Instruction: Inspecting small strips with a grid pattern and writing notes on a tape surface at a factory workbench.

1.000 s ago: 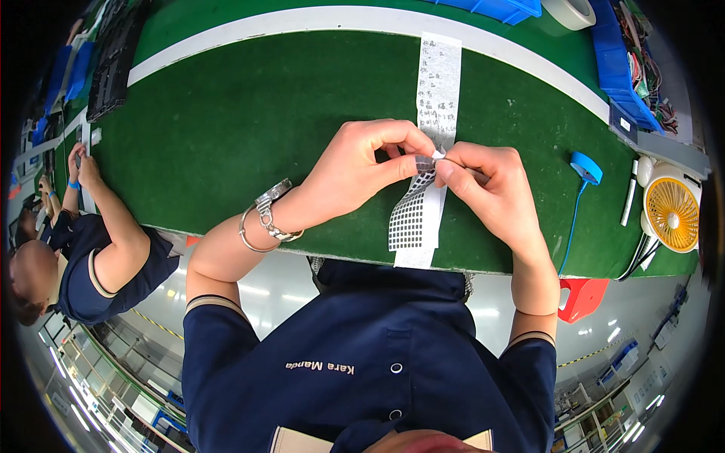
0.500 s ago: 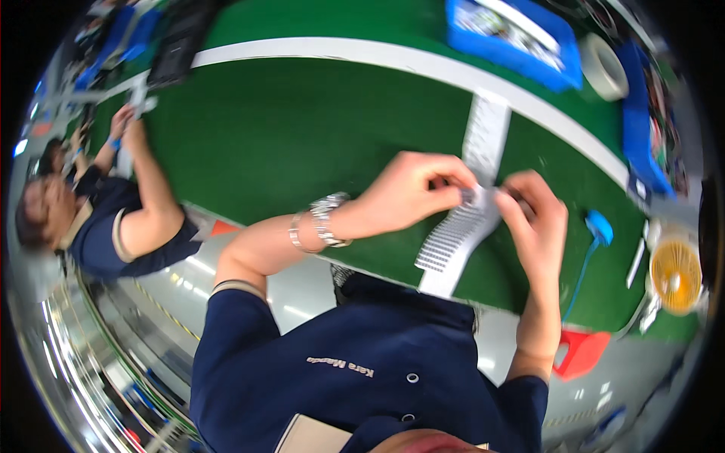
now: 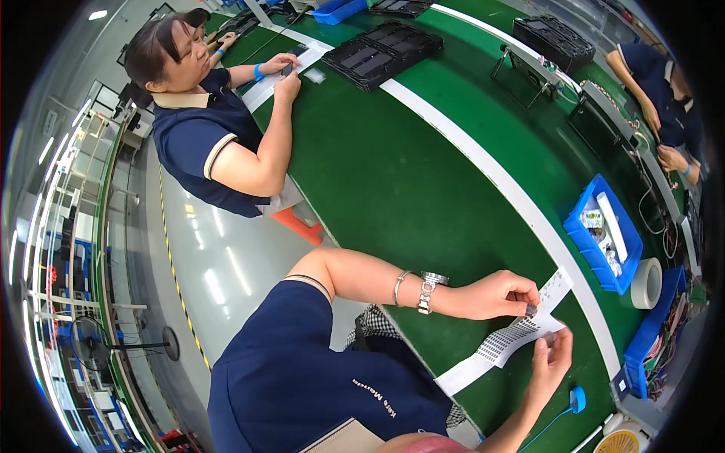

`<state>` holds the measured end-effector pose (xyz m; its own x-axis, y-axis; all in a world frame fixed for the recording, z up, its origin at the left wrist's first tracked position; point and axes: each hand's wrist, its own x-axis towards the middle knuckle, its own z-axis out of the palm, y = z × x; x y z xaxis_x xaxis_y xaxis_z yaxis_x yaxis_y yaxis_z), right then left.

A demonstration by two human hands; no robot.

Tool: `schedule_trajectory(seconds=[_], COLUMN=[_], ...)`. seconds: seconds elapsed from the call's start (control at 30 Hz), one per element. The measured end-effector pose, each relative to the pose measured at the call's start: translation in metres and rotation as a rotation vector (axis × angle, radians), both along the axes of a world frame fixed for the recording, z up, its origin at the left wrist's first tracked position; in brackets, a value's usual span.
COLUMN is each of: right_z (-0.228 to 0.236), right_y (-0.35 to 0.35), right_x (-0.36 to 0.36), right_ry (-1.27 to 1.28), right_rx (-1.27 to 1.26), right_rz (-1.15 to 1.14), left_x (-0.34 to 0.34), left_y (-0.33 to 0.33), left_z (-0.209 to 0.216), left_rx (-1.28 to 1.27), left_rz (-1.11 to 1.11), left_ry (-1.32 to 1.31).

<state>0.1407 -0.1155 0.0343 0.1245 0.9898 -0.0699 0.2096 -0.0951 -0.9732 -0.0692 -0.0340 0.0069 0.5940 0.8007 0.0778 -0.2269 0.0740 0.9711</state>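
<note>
A long white paper strip (image 3: 483, 359) printed with a grid of small dark squares lies across the green table (image 3: 423, 189). My left hand (image 3: 498, 294), with a metal watch and bangle on the wrist, pinches a small dark piece at the strip's upper part. My right hand (image 3: 551, 359) holds the strip's edge just below it. Both hands sit low on the right side of the head view.
A person in a navy shirt (image 3: 196, 143) works at the table to my left, another at the far right (image 3: 664, 90). Black trays (image 3: 381, 49), a blue bin (image 3: 604, 241), a tape roll (image 3: 646, 283), a yellow fan (image 3: 623, 442) and a blue-corded item (image 3: 578, 398) surround me.
The view has swung sharply left, so the hands and strip now sit low on the right. Both hands keep their hold on the strip; the left pinches a small piece off it.
</note>
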Motion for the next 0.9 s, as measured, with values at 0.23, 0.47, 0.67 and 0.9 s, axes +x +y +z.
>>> schedule_trajectory(seconds=[0.23,0.47,0.67,0.9], right_z=[-0.009,-0.011,-0.017,-0.017], right_y=[-0.003,0.016,0.03,0.018], right_x=[0.011,0.045,0.115,0.154], right_ry=[0.082,-0.154,-0.274,-1.091], right_rx=[-0.211,-0.148,-0.184,-0.346], right_rz=[0.041,-0.11,-0.278,-0.572], left_x=[-0.002,-0.003,-0.001,0.0], left_y=[0.005,0.009,0.001,0.0], left_z=[-0.007,-0.017,-0.006,-0.012], left_rx=[-0.054,-0.011,0.048,0.119], left_rz=[-0.002,0.132,0.145,0.111], left_ry=[-0.01,-0.034,0.084,0.099])
